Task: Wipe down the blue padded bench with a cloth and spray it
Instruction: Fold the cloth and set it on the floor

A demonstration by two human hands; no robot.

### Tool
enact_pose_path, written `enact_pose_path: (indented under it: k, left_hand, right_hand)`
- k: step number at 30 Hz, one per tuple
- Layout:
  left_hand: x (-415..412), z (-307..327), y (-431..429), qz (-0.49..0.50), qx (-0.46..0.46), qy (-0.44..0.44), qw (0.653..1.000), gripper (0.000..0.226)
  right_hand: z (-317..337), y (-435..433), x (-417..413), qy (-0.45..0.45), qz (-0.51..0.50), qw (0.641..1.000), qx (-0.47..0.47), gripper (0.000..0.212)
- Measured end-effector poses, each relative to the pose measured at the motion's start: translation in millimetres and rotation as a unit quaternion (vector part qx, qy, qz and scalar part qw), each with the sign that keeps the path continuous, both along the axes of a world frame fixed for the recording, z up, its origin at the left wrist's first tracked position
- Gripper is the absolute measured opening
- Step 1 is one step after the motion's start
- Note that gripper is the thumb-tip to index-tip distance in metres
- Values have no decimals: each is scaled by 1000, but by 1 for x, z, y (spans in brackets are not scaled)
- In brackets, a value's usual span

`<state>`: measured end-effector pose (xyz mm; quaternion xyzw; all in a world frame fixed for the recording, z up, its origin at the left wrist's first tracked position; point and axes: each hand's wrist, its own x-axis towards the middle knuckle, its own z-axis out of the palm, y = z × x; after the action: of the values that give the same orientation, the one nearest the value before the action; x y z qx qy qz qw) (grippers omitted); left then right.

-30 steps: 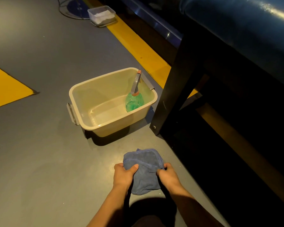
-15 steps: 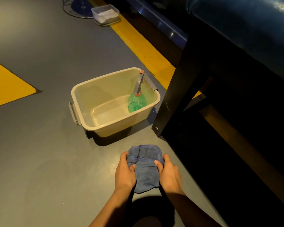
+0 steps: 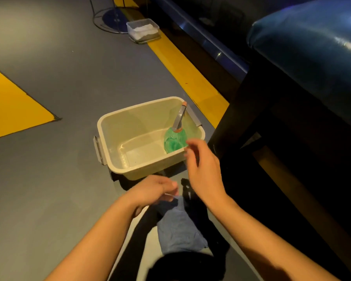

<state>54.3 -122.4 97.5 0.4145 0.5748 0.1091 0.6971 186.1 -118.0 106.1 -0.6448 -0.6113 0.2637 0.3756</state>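
Head view: left hand [image 3: 154, 191] blurred, pinching cloth [image 3: 178, 228]; right hand [image 3: 203, 167] spread empty near tub [image 3: 114, 126]; spray bottle [image 3: 175, 138] partly hidden.

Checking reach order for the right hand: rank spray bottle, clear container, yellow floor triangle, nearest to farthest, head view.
From the right hand:
1. Spray bottle, in the tub just ahead of the fingers.
2. Clear container, far ahead by the yellow stripe.
3. Yellow floor triangle, far left.

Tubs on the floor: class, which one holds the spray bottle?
The beige tub near the hands; the green spray bottle leans inside it. The small clear tub farther away holds something white.
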Motion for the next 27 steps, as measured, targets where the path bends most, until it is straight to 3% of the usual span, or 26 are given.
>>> enact_pose_path:
  k: [2,5,7,10,16,20,27]
  left_hand:
    - [-2,17,11,120,-13,-121,985,23]
    - [-1,24,31,303,-32,-251,919,27]
    - [-1,22,42,383,-55,-296,873,24]
    - [0,13,54,436,-91,-308,841,19]
    - [1,-7,83,489,-120,-281,817,27]
    - [6,-13,100,473,-135,-262,831,59]
    - [12,-10,108,458,-169,-231,841,70]
  right_hand:
    - [17,35,-16,70,-44,996,32,28]
    - [23,85,-34,100,-76,992,-3,53]
    - [15,108,-41,83,-78,992,-46,68]
    - [-5,127,-47,66,-98,988,-97,74]
    - [-22,138,-44,47,-149,978,-135,51]
    - [-22,135,-38,2,-142,983,-119,46]
    - [12,120,-35,-23,-110,990,-80,45]
